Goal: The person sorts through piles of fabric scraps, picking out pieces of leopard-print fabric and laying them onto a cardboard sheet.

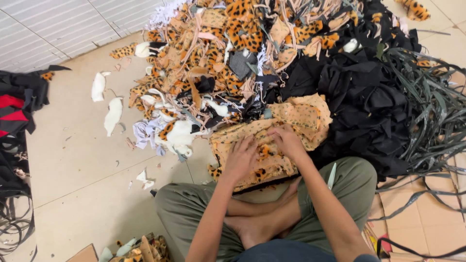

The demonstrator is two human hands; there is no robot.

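Grip: left hand (239,157) flat, fingers spread, pressing down on leopard-print plush piece (272,140); right hand (287,140) curled, fingertips pinching a fold of same piece near its middle. Piece lying on tiled floor (77,160), just ahead of crossed legs, its far edge tucked against scrap heap (228,53).

Risks, judged:
- Pinch shallow, plush slippery; could slip free if pulled against left-hand pressure.
- Piece overlapped by heap and black fabric pile (359,102); lifting could drag loose offcuts along or topple scraps onto it.
- Dark straps (432,111) trailing close on right; could snag elbow or knee.
- Bare feet (257,225) beside cutting waste; no sharp thing seen, can't rule out one buried in it.

Hidden / unclear:
- Can't tell whether one layer or several stacked under hands.
- Right fingertips buried in pile; exact hold unclear.
- Near edge of piece covered by forearms.
- Pale slim object (332,175) on right knee: kind unclear.
- Heap cut off at top, straps at right, dark garments (19,106) at left.
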